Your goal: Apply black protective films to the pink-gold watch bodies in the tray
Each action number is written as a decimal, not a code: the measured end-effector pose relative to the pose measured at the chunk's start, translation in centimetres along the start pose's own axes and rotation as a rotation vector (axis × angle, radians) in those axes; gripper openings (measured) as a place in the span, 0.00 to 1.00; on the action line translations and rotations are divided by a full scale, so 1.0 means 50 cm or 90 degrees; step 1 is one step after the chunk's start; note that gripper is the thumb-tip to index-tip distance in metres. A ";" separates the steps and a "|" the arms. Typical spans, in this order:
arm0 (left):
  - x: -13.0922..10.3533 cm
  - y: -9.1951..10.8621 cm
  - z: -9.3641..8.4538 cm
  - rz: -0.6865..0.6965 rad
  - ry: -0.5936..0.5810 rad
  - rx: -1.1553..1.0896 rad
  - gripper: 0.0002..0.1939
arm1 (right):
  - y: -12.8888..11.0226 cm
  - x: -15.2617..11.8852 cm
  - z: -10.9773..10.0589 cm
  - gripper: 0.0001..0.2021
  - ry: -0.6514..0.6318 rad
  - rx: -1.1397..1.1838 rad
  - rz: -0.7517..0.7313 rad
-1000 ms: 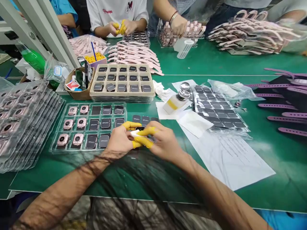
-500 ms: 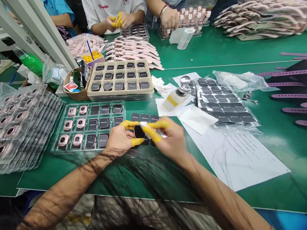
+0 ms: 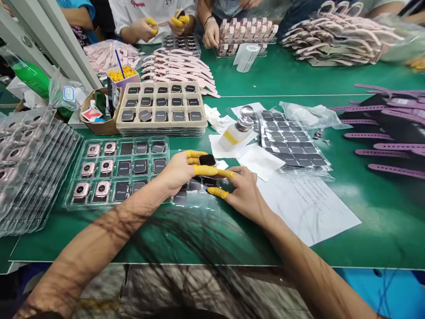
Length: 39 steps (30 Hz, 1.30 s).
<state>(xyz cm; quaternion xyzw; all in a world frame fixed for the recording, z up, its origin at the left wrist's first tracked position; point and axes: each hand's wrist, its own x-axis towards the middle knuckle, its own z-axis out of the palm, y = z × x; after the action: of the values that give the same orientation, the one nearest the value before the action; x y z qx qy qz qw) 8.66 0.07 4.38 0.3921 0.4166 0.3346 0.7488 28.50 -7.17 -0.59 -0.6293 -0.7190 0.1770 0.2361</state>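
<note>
My left hand (image 3: 181,170), with yellow finger covers, is closed round a watch case (image 3: 207,160) with a dark glossy face. Close on its right is my right hand (image 3: 241,188), also in yellow finger covers, its fingers apart over the black printed stickers (image 3: 195,183). A bit of white wipe (image 3: 222,165) shows behind the fingers; whether the right hand touches it is unclear. Left of my hands lies a clear tray (image 3: 114,177) with pink watch cases (image 3: 80,190) and black square pieces (image 3: 124,168) in its compartments.
Behind stands a beige tray (image 3: 159,125) of black squares. A pump bottle (image 3: 236,130) stands on white wipes, beside sticker sheets (image 3: 288,141) and printed paper (image 3: 307,208). Stacked clear trays (image 3: 29,177) are at left, purple straps (image 3: 395,148) at right. Co-workers' hands (image 3: 177,24) work across the table.
The view has shifted slightly. My left hand has moved up and right with the watch case, now tilted. My right hand has drawn away from the case's face, and the white wipe is no longer clearly between its fingers.
</note>
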 end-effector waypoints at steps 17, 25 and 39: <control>0.044 0.001 0.001 0.026 0.096 0.123 0.27 | -0.040 -0.025 -0.048 0.04 0.157 0.283 -0.119; -0.065 -0.026 -0.034 0.138 0.063 0.381 0.26 | -0.099 0.071 -0.049 0.16 -0.009 0.645 0.249; -0.074 -0.045 -0.040 0.119 0.087 0.436 0.24 | -0.082 0.064 -0.009 0.21 -0.069 0.693 0.341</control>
<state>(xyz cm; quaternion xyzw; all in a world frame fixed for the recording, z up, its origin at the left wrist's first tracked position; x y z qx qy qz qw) 5.66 -3.43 3.09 0.6333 0.5163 0.2679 0.5105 25.10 -4.61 2.41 -0.5675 -0.3528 0.6043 0.4339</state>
